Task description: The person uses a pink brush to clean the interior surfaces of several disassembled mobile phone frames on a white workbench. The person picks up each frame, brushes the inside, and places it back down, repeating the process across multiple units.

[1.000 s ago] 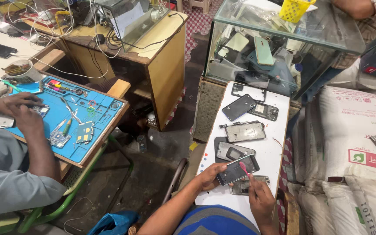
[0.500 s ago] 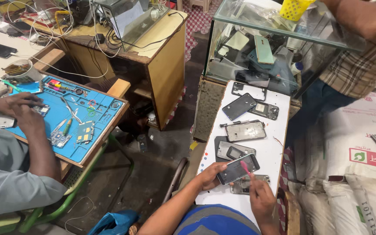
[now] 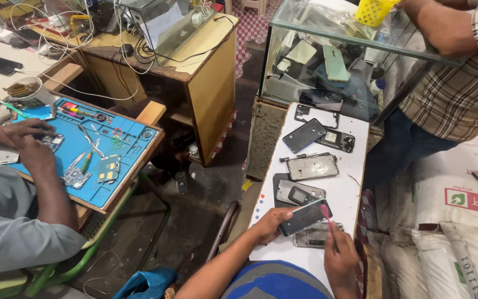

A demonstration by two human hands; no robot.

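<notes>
A: Left hand (image 3: 269,225) first. What's it doing?

B: Yours grips the dark phone (image 3: 304,217) by its lower-left end, fingers wrapped under, thumb on the edge. Phone is tilted up off the white table (image 3: 355,166).

A: Right hand (image 3: 339,256)?

B: Closed on a thin pink tool (image 3: 325,212), pinched like a pen. Tip touches the phone's upper-right corner.

A: Key relation?

B: Phone's long axis runs lower-left to upper-right, left hand at one end, tool tip at the other. The phone lies up and to the left of your right hand, so the tool points away from you along the right edge. The left hand is the one in contact with the phone; the right reaches it only through the tool.

A: Under it?

B: An open phone frame (image 3: 312,237) flat on the table, just below the held phone. More stripped phones further up, near the glass case (image 3: 327,61).

A: Others?

B: A seated person's hands at the blue mat (image 3: 112,144), well apart on your left. Another person in a checked shirt stands at the case.
</notes>
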